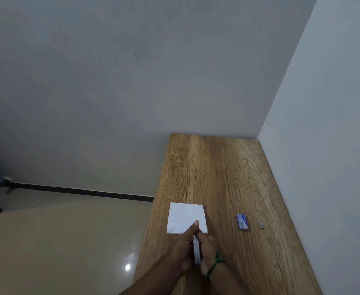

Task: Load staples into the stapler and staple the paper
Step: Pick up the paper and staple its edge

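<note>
Fingers of the left hand (183,249) and right hand (207,248) curl round 1 slim silver metal stapler (196,252), its nose at the near edge of 1 white paper sheet (185,216) by the wooden tabletop's (217,167) left edge. 1 small blue staple box (242,222) and 1 grey staple strip (261,225) lie nearer the right edge.

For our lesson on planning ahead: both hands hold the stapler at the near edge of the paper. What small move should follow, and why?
Probably squeeze the stapler down on the near corner of the paper. The left hand and right hand both grip it, its front end meets that edge, and the staple box and loose strip lie aside. Whether it is loaded is hidden.
</note>
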